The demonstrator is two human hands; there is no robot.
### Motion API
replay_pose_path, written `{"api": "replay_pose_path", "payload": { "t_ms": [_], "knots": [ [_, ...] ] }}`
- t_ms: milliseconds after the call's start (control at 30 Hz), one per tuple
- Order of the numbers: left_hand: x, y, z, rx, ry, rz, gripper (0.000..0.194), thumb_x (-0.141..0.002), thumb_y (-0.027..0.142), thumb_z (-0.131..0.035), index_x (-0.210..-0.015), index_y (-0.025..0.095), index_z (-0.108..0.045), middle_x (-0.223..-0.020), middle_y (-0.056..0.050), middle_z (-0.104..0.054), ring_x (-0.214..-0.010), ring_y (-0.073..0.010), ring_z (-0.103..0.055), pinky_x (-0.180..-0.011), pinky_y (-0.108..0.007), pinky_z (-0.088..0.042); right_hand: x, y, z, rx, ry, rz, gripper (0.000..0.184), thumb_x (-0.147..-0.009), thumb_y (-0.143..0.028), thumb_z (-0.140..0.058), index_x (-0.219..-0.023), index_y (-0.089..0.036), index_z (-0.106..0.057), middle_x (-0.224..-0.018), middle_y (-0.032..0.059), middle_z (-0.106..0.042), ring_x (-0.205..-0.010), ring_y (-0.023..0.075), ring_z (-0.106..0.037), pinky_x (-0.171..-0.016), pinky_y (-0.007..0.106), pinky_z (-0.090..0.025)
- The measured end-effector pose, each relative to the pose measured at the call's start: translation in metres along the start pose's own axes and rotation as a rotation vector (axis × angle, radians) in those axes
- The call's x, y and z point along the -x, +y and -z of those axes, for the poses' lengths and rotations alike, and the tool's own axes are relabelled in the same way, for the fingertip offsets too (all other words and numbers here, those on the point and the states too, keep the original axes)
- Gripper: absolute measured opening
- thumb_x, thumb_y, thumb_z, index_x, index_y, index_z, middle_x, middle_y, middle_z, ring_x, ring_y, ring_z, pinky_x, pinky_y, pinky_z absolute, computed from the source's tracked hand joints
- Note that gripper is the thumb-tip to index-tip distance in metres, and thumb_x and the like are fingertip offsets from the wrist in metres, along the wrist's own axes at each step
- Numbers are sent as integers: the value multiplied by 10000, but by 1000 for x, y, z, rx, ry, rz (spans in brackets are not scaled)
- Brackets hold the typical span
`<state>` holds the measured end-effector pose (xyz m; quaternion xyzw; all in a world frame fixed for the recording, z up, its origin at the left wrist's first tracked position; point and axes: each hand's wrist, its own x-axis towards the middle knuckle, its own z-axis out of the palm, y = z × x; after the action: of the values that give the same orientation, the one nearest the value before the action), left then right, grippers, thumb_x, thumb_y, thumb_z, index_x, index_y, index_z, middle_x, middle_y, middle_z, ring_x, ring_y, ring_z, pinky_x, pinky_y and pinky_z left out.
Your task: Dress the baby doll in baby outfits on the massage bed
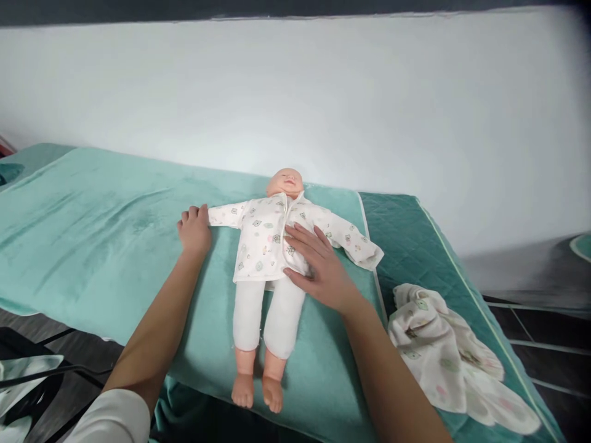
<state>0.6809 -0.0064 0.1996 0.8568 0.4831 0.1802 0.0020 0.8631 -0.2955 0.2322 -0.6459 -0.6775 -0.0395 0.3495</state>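
Observation:
A baby doll lies on its back, its head toward the wall. It wears a white printed jacket and white leggings, and its feet are bare. My left hand is closed around the end of the sleeve on the left of the view; the doll's hand there is hidden. My right hand rests on the jacket's front with its fingers spread. The other sleeve stretches out to the right, its cuff hanging past any visible doll hand.
Green sheets cover the bed, with a darker quilted cover at the right. A crumpled printed baby garment lies there near my right forearm. Behind the bed stands a white wall. Dark cables show at the lower left.

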Motion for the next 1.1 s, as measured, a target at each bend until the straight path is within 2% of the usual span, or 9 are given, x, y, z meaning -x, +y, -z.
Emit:
{"api": "replay_pose_path", "payload": {
  "t_ms": [133, 300, 367, 433, 567, 767, 867, 967, 1100],
  "knots": [
    [6, -1, 1, 54, 4, 57, 598, -915, 76, -376, -1472, 185, -562, -1387, -197, -593, -1281, -395, -508, -1023, -548, -451, -1, -4, -3, -45, 98, 12, 419, -1027, -203, -517, -1435, -278, -573, -1532, 64, -565, -1468, 231, -500, -1294, 548, -303],
    [34, 3, 8, 240, 168, -99, 586, -833, -11, -422, -1342, 180, -641, -1372, -156, -615, -1337, -331, -488, -1128, -507, -425, -2, -7, 0, -249, 204, 42, 254, -1014, -179, -540, -1188, -262, -705, -1333, 52, -713, -1325, 233, -628, -1188, 518, -456],
    [44, 9, 10, 387, 216, -196, 497, -868, 17, -428, -1277, 180, -660, -1313, -141, -647, -1299, -286, -529, -1138, -464, -442, -3, -7, -1, -329, 282, -40, 178, -1014, -240, -565, -1080, -266, -728, -1267, 55, -736, -1286, 246, -643, -1133, 507, -506],
    [50, 18, 10, 525, 220, -298, 389, -934, 96, -434, -1227, 194, -671, -1264, -121, -674, -1253, -254, -575, -1131, -438, -464, -4, -4, -6, -362, 388, -199, 163, -1015, -320, -583, -1087, -269, -719, -1267, 68, -723, -1269, 255, -640, -1123, 508, -512],
    [49, 44, 15, 722, 126, -400, 281, -1013, 267, -445, -1155, 226, -683, -1208, -86, -707, -1174, -217, -640, -1076, -408, -512, -7, 7, -21, -378, 499, -431, 306, -990, -442, -615, -1220, -248, -669, -1346, 95, -674, -1305, 254, -610, -1160, 495, -490],
    [15, 114, 43, 911, 6, -396, 218, -984, 313, -551, -1093, 213, -712, -1063, -63, -734, -1000, -194, -663, -906, -323, -522, -5, 11, -29, -361, 392, -395, 363, -1005, -444, -587, -1307, -249, -636, -1508, 99, -574, -1424, 250, -526, -1241, 484, -406],
    [-12, 157, 54, 887, -153, -343, 244, -977, 398, -574, -1042, 200, -701, -954, -58, -745, -877, -204, -662, -841, -334, -500, -4, 11, -26, -377, 373, -395, 363, -1007, -438, -589, -1311, -247, -636, -1517, 96, -565, -1431, 251, -520, -1245, 481, -401],
    [-32, 188, 55, 720, -306, -301, 308, -918, 498, -647, -821, 206, -652, -794, -60, -704, -750, -229, -625, -736, -352, -452, -3, 13, -23, -389, 368, -422, 358, -1003, -428, -598, -1310, -248, -636, -1498, 87, -583, -1412, 246, -536, -1228, 463, -425],
    [-39, 198, 41, 600, -278, -333, 345, -886, 292, -645, -588, 220, -486, -615, -41, -581, -648, -217, -555, -699, -345, -395, -3, 19, -22, -385, 387, -480, 388, -990, -443, -612, -1329, -255, -621, -1459, 82, -612, -1389, 241, -552, -1220, 458, -433]
  ]
}}
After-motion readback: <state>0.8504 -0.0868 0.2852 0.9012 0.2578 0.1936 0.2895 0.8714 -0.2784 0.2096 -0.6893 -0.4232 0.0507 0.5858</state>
